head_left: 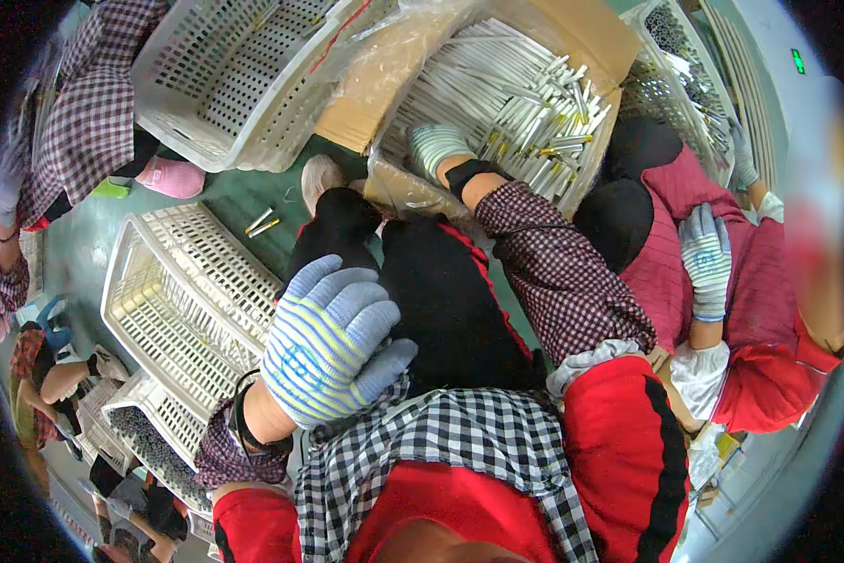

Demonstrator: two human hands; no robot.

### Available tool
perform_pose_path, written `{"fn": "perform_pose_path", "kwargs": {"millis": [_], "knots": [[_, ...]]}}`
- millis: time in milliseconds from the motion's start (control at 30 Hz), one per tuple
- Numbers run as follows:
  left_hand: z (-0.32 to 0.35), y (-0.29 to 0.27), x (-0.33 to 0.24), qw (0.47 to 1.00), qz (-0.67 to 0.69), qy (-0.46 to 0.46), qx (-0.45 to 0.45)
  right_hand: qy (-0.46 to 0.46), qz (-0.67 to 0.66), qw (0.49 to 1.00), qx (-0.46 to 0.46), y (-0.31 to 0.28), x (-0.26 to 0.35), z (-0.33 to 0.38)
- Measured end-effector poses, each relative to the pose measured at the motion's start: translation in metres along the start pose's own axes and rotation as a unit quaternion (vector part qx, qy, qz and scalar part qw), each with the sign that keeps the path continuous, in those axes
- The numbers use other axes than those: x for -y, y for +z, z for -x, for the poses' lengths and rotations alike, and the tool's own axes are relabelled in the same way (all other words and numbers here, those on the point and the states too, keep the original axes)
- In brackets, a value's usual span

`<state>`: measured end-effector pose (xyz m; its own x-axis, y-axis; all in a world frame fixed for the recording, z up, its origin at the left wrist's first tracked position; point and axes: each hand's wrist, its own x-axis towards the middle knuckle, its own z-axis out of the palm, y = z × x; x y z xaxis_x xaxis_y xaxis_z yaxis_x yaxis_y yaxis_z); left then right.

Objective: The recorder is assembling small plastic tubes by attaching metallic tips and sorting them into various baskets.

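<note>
My left hand (326, 340), in a striped knit glove, is over my left thigh with its fingers stretched out and nothing visible in it. My right hand (438, 148), gloved the same way, reaches into an open cardboard box (586, 28) in front of me. It rests at the left side of the box, beside a heap of thin white tubes (501, 70). Some tubes have yellow or silvery ends and lie crosswise at the right. The right fingertips point down and are hidden, so I cannot see whether they grip anything.
A white plastic basket (192, 281) stands at the left, with a larger basket (229, 84) beyond it. Two loose tubes (262, 223) lie on the green floor. Close on my right sits a co-worker (703, 258) beside a filled crate (675, 84). More people are at the left.
</note>
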<state>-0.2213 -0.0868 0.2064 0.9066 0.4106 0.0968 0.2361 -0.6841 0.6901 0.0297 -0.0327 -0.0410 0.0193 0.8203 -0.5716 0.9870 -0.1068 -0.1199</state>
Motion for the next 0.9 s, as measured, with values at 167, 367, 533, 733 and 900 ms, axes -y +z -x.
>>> {"fn": "perform_pose_path", "kwargs": {"millis": [167, 367, 533, 733, 900], "knots": [[-0.003, 0.001, 0.004, 0.999, 0.022, 0.026, -0.019, 0.000, -0.142, 0.987, -0.080, -0.009, -0.010, 0.032], [-0.004, -0.014, 0.002, 0.946, 0.256, -0.189, 0.067, -0.006, -0.516, 0.837, -0.182, -0.057, -0.040, 0.097], [-0.054, -0.007, 0.001, 0.987, 0.151, -0.048, -0.021, -0.145, -0.724, 0.629, -0.242, -0.136, 0.029, 0.206], [-0.056, -0.016, -0.024, 0.957, 0.248, -0.148, -0.022, -0.094, -0.781, 0.558, -0.264, -0.130, 0.041, 0.263], [-0.009, -0.010, -0.036, 0.910, 0.316, -0.254, -0.085, -0.050, -0.723, 0.586, -0.361, -0.107, 0.031, 0.283]]}}
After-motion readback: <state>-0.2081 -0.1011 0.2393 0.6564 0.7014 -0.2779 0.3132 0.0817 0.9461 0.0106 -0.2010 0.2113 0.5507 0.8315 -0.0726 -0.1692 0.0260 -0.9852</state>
